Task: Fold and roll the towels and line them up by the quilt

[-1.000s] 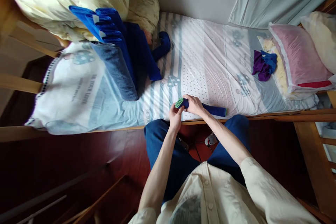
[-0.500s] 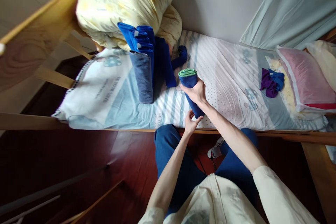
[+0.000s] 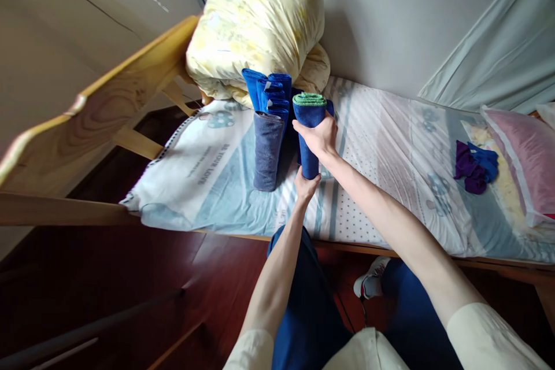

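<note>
A rolled towel (image 3: 309,153), dark blue outside with a green inner side at its top end, is held upright between my hands. My right hand (image 3: 319,134) wraps round its upper part. Below, my left hand (image 3: 307,184) grips the bottom end. Just left of it a grey-blue rolled towel (image 3: 267,153) stands on end on the bed, in front of several bright blue folded cloths (image 3: 276,92). More dark blue cloth lies behind the roll I hold, mostly hidden by it and my right hand.
A yellow quilt (image 3: 260,29) is heaped at the bed's left end by the wooden headboard (image 3: 130,78). Purple and blue cloths (image 3: 472,167) lie to the right beside a pink pillow (image 3: 518,156). The patterned sheet (image 3: 373,173) covers the mattress.
Both hands have carried the rolled towel leftward and away from me, closer to the standing grey-blue roll. It is more upright now. My view has turned left.
</note>
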Action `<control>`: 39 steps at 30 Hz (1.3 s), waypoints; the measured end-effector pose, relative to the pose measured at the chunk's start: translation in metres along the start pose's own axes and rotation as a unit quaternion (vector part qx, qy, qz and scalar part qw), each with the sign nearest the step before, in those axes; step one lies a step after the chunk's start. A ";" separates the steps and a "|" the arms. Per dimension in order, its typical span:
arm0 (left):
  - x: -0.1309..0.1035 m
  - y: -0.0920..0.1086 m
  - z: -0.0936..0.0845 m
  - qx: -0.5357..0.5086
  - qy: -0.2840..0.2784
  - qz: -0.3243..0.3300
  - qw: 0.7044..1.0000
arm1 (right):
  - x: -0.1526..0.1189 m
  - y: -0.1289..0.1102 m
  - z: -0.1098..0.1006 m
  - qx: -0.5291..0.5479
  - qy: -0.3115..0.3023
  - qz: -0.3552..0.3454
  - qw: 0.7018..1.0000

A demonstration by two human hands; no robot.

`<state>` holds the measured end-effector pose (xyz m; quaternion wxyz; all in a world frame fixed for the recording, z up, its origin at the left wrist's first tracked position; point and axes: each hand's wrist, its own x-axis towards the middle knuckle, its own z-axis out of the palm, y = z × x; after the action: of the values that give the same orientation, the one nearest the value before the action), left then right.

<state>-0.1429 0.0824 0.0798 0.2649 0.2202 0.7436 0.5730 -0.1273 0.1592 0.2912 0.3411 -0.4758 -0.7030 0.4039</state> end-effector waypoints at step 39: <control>0.073 -0.038 0.019 0.094 0.037 -0.057 0.993 | 0.099 0.054 0.055 0.000 -0.057 -0.035 0.998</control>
<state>-0.1875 0.1328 0.0285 0.2477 0.1796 0.8147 0.4925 -0.1848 0.2515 0.2279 0.3142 -0.4272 -0.7376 0.4180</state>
